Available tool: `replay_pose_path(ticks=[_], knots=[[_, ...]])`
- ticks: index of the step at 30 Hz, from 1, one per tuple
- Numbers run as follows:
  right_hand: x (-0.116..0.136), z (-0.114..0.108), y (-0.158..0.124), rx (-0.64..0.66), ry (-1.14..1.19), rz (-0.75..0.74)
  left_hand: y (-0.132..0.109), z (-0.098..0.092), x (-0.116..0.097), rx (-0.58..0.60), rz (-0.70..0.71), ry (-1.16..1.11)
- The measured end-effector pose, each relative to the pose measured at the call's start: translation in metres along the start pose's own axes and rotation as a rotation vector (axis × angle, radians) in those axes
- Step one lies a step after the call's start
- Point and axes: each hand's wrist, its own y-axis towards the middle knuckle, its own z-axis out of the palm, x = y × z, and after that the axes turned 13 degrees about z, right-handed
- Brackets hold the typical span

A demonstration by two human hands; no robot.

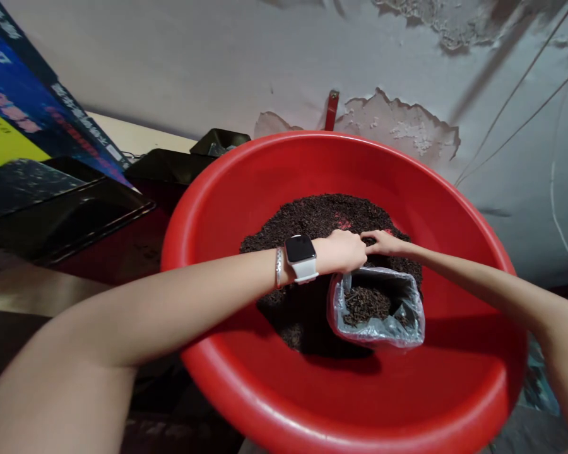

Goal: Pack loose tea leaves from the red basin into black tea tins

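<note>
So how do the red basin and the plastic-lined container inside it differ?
The basin is round, while the container is boxy with corners. The basin is much larger; the container fits inside it. The basin's red wall is bare, whereas the container has a crinkled clear plastic liner. Both hold dark, loose material.

before you: one wall [208,69], pale, paint peeled in a ragged patch [421,129] and again at upper right. on it, one red strip [331,112]. to your right: slanting cords [519,82]; one white cable [553,189], curved. to your left: one sign [42,107], blue and yellow, tilted; dark bins [71,217]; one pale ledge [137,133]. light: dim, a diagonal shadow crossing the wall.
</note>
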Motion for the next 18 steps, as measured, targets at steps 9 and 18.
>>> replay_pose_path(ticks=[9, 18], knots=[[0.043, -0.044, -0.058, -0.239, 0.697, -0.020, 0.003, -0.006, 0.006, 0.132, -0.063, -0.078], [0.100, -0.039, -0.114, 0.003, 0.400, -0.342, -0.004, 0.009, 0.022, 0.088, 0.055, -0.453]])
